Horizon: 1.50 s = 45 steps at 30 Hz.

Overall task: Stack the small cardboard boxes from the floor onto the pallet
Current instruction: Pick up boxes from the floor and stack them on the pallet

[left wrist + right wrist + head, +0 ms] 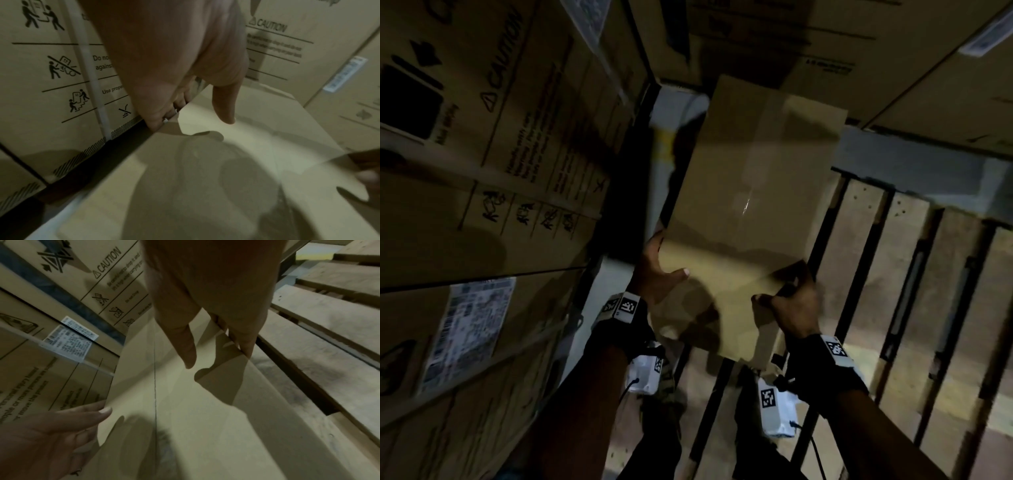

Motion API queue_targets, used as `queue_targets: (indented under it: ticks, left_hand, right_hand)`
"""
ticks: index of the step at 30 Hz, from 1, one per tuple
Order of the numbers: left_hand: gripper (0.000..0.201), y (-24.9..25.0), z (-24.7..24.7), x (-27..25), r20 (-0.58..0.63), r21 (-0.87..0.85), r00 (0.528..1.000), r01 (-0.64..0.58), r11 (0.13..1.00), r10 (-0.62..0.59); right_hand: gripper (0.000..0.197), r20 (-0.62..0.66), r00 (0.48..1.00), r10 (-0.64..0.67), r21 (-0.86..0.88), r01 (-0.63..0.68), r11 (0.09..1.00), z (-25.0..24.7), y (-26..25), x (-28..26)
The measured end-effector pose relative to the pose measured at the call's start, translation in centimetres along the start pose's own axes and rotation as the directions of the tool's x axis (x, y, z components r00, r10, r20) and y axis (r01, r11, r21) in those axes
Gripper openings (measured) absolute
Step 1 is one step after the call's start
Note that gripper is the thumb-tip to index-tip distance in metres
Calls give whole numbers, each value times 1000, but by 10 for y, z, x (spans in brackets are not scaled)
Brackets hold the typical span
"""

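Note:
A plain taped cardboard box is held up over the left end of a wooden pallet. My left hand grips its near left edge, thumb on top and fingers curled under the side, as the left wrist view shows on the box with the left hand. My right hand grips the near right edge, thumb on top and fingers down the side; in the right wrist view the right hand is on the box above the pallet.
Tall printed cartons with caution marks stand close on the left, separated from the box by a dark gap. More large cartons stand behind the pallet. Pallet slats lie bare to the right.

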<state>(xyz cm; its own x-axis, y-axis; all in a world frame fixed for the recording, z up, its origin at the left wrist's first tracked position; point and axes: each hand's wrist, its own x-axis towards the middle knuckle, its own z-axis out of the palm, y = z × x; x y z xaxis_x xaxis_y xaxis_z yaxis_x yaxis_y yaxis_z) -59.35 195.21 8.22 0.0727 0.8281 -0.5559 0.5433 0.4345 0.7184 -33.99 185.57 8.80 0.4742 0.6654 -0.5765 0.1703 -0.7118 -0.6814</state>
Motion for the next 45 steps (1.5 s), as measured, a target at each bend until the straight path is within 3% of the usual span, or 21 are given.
queue_targets:
  ticks: [12, 15, 17, 19, 22, 25, 28, 31, 35, 37, 40, 45]
  left_hand:
    - [94, 1, -2, -3, 87, 212, 992, 72, 975, -92]
    - [93, 4, 4, -19, 41, 219, 990, 121, 968, -133]
    - [100, 5, 8, -31, -1, 203, 988, 150, 968, -153]
    - [105, -1, 15, -43, -37, 237, 979, 205, 950, -203]
    - [88, -13, 22, -59, -97, 253, 938, 346, 903, -332]
    - [88, -22, 23, -71, -102, 197, 903, 429, 882, -417]
    - [94, -22, 18, -77, -87, 194, 908, 418, 887, -409]
    - [82, -23, 11, -83, -104, 194, 914, 405, 893, -392]
    - [95, -31, 4, -88, -96, 158, 928, 370, 915, -359]
    - [103, -56, 4, -82, -124, 139, 932, 356, 924, -340]
    - [99, -89, 5, -75, -140, 125, 936, 341, 932, -324]
    - [81, -41, 4, -107, -154, 215, 946, 314, 925, -286]
  right_hand:
    - [69, 62, 998, -15, 102, 9, 995, -16, 5, -7]
    - [72, 129, 992, -13, 54, 6, 999, -22, 9, -12]
    - [78, 224, 972, 71, 19, -77, 997, -25, 17, -18]
    - [87, 290, 946, 144, -6, -149, 989, -26, 27, -23]
    - [101, 328, 923, 199, -30, -201, 979, -22, 43, -28]
    - [96, 322, 922, 215, -40, -214, 976, -17, 55, -32]
    - [90, 328, 920, 215, -71, -202, 977, -20, 49, -40]
    - [79, 352, 909, 225, -84, -209, 974, -20, 42, -45]
    - [71, 394, 888, 238, -125, -204, 971, -13, 39, -51]
    - [66, 383, 893, 234, -128, -200, 971, -11, 39, -55]
    - [61, 380, 895, 235, -174, -181, 968, -13, 44, -57]
    - [66, 350, 906, 240, -252, -155, 955, -16, 39, -67]
